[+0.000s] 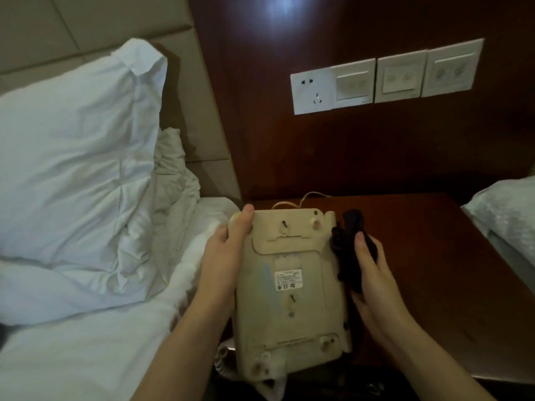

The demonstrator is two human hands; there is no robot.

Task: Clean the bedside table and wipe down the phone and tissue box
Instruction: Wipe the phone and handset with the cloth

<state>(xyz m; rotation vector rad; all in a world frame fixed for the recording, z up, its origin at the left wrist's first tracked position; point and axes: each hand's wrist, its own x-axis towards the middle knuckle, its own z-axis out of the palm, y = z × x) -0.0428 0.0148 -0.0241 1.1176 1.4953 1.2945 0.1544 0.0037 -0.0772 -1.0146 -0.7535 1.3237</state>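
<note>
I have the yellowed cream plastic phone (pixel 289 287) flipped underside-up over the dark wooden bedside table (pixel 428 250), my left hand (pixel 223 250) clamping its left edge, my right hand (pixel 367 270) curled round a dark crumpled cloth (pixel 347 241) against its right edge; wiping hard could, I judge, drag the thin cord (pixel 301 199) behind it.

single head view, close, looking down over bedside table (pixel 434 256) toward wall.

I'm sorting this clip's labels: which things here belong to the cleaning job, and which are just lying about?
Job:
phone, held underside up
dark cloth
bedside table
left hand
right hand

Just there:
pillow
wall socket
switch panels
</note>
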